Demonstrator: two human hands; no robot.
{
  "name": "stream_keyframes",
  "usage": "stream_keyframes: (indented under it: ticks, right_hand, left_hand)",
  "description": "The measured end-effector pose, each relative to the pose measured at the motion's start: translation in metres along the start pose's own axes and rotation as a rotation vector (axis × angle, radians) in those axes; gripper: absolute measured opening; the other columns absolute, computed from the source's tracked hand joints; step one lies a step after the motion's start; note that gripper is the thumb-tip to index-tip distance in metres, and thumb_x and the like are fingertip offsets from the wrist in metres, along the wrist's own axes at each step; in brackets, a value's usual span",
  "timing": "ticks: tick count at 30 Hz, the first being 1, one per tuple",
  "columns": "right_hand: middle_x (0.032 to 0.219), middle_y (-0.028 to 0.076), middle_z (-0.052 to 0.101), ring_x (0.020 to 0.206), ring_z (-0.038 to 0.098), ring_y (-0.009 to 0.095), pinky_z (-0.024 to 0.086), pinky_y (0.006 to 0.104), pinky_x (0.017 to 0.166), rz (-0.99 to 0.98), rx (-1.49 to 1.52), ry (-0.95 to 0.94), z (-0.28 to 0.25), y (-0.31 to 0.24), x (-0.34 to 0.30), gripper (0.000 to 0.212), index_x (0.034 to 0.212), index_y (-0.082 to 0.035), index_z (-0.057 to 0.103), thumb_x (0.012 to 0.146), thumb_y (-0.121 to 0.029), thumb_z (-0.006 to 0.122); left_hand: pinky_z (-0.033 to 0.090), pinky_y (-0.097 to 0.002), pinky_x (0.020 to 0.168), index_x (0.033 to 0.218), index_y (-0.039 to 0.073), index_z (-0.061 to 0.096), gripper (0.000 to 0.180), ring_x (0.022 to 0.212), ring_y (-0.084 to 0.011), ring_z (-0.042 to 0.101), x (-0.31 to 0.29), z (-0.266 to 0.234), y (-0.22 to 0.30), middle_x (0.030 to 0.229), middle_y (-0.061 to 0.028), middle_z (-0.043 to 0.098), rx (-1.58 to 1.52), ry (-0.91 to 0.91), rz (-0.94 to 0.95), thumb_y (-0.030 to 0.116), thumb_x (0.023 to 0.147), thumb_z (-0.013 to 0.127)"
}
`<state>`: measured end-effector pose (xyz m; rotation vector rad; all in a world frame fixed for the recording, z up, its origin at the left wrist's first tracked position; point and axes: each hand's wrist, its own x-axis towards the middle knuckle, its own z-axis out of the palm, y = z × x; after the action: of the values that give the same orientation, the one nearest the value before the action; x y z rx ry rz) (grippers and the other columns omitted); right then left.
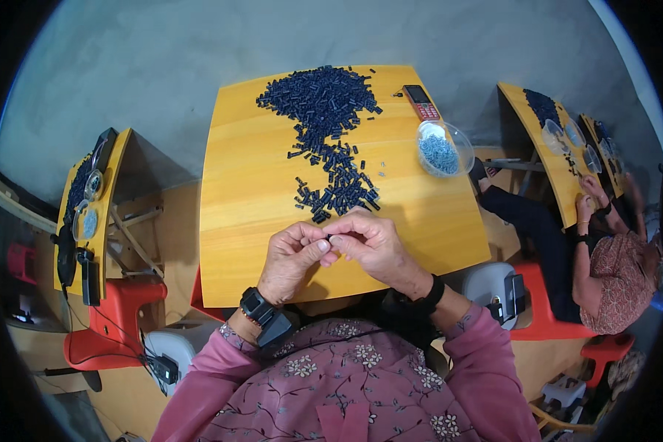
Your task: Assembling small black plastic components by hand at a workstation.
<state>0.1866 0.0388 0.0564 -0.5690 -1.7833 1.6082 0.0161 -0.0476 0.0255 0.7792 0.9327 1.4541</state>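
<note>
Over the near edge of the yellow table my left hand [286, 264] and my right hand [376, 249] meet, fingertips pinched together. Between them sits a small black plastic piece [328, 238], mostly covered by the fingers. Just beyond lies a loose scatter of similar short dark pieces [339, 184], which runs back into a large heap [320, 96] at the far side. To the right, a clear plastic bowl [460, 151] holds many tiny blue-grey parts [439, 155] and something white.
A red-and-black keypad phone [421, 103] lies beside the bowl on the yellow table [243, 199]. Another person [615, 280] works at a table on the right. At left stand another table [114, 199] with dark parts and a red stool [118, 317] with cables.
</note>
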Motion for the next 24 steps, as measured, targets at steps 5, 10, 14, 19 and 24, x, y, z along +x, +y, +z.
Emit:
stream_keyframes:
  ticks: [5,10,14,19,24]
  right_hand:
    - [0.088,0.003,0.059,0.076,0.060,0.009,0.050,0.0239,0.069,0.011,0.042,-0.031,-0.002,-0.006,-0.001,0.018,0.104,-0.001,0.070,0.089,0.004,0.061]
    - [0.092,0.003,0.063,0.077,0.062,0.008,0.051,0.0231,0.067,0.041,-0.147,-0.029,-0.024,0.010,-0.002,0.016,0.106,0.001,0.068,0.091,0.001,0.061]
    - [0.092,0.007,0.066,0.080,0.064,0.012,0.051,0.0259,0.068,0.185,-0.336,0.129,-0.064,0.019,0.019,0.017,0.105,0.003,0.067,0.090,-0.001,0.062]
    - [0.085,0.020,0.062,0.084,0.060,0.038,0.049,0.0429,0.074,-0.171,-0.829,0.167,-0.088,0.022,0.056,0.010,0.090,0.003,0.064,0.085,-0.003,0.059]
    - [0.082,0.019,0.060,0.084,0.058,0.039,0.047,0.0463,0.075,-0.124,-0.900,0.096,-0.088,0.030,0.074,0.008,0.086,0.001,0.063,0.084,-0.005,0.059]
  left_hand:
    - [0.055,-0.0276,0.071,0.096,0.002,0.061,0.005,0.077,-0.0157,0.066,0.008,-0.001,-0.005,0.089,-0.0087,0.068,-0.144,-0.059,-0.075,0.002,0.092,0.064]
    - [0.054,-0.0263,0.069,0.096,0.003,0.060,0.005,0.074,-0.0145,0.065,0.015,-0.004,-0.004,0.087,-0.0081,0.067,-0.118,-0.084,-0.050,0.001,0.092,0.063]
    - [0.054,-0.0255,0.068,0.097,0.003,0.061,0.006,0.072,-0.0136,0.064,0.034,-0.015,-0.010,0.086,-0.0076,0.066,-0.068,0.021,0.038,0.000,0.092,0.063]
    - [0.053,-0.0251,0.068,0.103,0.002,0.062,0.011,0.071,-0.0133,0.063,0.050,-0.022,-0.013,0.087,-0.0078,0.067,-0.055,0.131,0.099,-0.001,0.092,0.062]
    - [0.053,-0.0256,0.069,0.104,0.000,0.062,0.012,0.073,-0.0139,0.063,0.051,-0.026,-0.016,0.088,-0.0087,0.067,-0.095,0.123,0.146,0.001,0.093,0.062]
